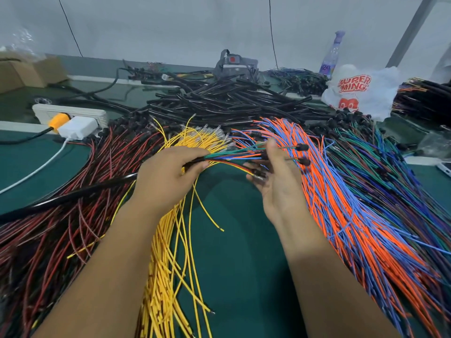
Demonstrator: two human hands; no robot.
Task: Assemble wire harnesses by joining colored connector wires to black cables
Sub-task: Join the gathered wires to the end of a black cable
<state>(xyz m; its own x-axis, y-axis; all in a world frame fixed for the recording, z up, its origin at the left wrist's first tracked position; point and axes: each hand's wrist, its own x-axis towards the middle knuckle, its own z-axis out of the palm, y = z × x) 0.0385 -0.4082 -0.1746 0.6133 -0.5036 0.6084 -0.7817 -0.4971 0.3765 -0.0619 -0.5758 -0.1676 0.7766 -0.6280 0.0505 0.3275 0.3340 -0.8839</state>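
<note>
Left hand (168, 176) grips a black cable (73, 196); its coloured wires (234, 157) fan rightward. Right hand (278, 181), fingers spread, pinches their ends. Bare green worktop (234, 240) lies between the hands.

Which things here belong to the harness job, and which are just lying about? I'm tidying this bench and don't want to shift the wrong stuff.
Job:
black cable gripped by left hand
its coloured wires at right hand
yellow wires
red wires
orange and blue wires
black cable pile

Lying about:
power strip
white plastic bag
bottle
cardboard box
</note>
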